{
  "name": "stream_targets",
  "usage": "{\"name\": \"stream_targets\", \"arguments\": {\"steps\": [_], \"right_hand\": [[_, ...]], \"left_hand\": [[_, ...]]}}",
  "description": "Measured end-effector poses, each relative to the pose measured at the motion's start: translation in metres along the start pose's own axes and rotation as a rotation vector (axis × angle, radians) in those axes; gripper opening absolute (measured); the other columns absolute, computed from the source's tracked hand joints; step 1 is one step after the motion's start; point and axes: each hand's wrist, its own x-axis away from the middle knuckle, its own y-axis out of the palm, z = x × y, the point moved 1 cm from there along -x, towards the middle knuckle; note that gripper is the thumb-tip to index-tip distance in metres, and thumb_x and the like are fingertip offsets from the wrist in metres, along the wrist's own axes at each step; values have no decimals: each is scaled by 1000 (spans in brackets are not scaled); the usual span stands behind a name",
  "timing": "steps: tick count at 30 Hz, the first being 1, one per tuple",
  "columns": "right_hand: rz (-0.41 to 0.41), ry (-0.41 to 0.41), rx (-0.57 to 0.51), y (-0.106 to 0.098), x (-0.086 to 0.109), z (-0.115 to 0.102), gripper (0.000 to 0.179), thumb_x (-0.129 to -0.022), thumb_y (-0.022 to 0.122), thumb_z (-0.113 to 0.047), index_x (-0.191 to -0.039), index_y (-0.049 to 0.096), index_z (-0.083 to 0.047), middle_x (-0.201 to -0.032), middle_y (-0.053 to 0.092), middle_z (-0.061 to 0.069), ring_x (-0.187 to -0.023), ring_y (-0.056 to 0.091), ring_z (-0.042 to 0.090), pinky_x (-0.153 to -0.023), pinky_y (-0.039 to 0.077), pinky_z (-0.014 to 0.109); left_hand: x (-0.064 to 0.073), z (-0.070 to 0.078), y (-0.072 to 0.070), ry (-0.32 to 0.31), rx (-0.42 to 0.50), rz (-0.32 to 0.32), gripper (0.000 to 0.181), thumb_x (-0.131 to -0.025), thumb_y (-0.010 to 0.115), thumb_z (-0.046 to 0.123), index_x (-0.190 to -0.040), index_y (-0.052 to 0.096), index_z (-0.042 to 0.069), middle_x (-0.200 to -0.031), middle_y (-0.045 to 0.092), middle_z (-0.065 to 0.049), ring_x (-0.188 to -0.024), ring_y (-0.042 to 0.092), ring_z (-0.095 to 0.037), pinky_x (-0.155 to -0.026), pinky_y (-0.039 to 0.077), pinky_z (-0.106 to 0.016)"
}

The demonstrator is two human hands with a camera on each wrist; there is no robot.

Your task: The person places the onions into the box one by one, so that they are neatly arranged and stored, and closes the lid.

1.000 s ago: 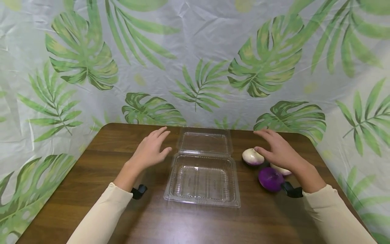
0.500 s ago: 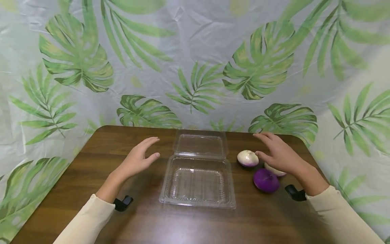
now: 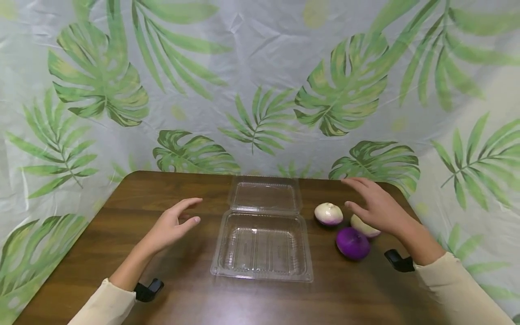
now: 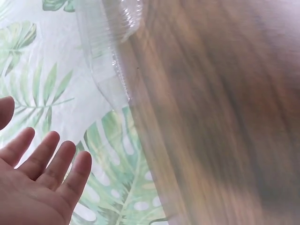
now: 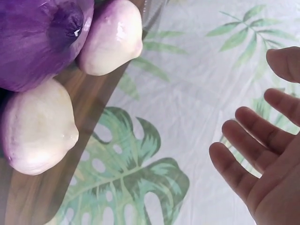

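On the brown worktop [image 3: 191, 289], an unfolded clear container [image 3: 262, 274] lies centrally. Left of it, the left grip [image 3: 170, 226], fingers loosely spread, holds nothing; the right grip [image 3: 379, 210], likewise loose and empty, is near three onions [image 3: 352, 243] at right

On a brown table [image 3: 252, 302] lies a clear plastic box [image 3: 260, 253], its lid [image 3: 266, 197] folded open toward the far edge. To its right are three onions: a white-and-purple onion [image 3: 328, 214], a deep purple onion [image 3: 352, 244] nearer to the person, and a pale onion [image 3: 360, 228], which the right hand [image 3: 378, 205] partly hides. The left hand [image 3: 172, 225] hangs left of the box, fingers slightly bent. Behind the table is a whitish cloth [image 3: 264, 58] with green leaves.
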Motion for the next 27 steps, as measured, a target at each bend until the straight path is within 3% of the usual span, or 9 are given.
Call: {"name": "stream_targets", "arguments": {"steps": [6,12,19,21,27], "right_hand": [[21,-30,-2,2,3,-2,55,-91,69,-12,-142,48,-3,-139,52,22,-126,50,44,-95,46,62],[13,-52,-11,7,10,-6,55,-90,71,-14,-140,50,-5,-137,53,17,-125,53,41,-93,48,59],[63,-74,3,9,24,-5,49,-87,73,-12,-134,58,-8,-131,61,14,-114,63,37,-85,52,55],[77,-80,15,9,27,-3,48,-87,73,-12,-132,59,-9,-128,63,12,-112,64,35,-84,52,53],[88,-95,29,15,36,5,48,-85,74,-10,-131,60,-11,-124,65,7,-102,67,28,-76,55,43]], "left_hand": [[6,-5,4,25,26,-2,48,-97,62,14,-142,50,9,-144,53,-18,-128,54,-39,-97,53,-50],[4,-7,18,18,163,-91,51,-96,61,8,-145,45,2,-147,46,-26,-126,53,-50,-97,54,-44],[1,-12,39,13,210,-143,56,-96,61,9,-147,39,0,-149,43,-29,-131,48,-50,-102,48,-56],[2,-15,46,7,237,-142,60,-96,61,8,-149,36,-1,-149,41,-30,-128,51,-49,-101,50,-53],[3,-23,59,-2,360,-159,65,-96,59,5,-151,27,-5,-148,39,-34,-121,56,-49,-91,52,-24]]}}
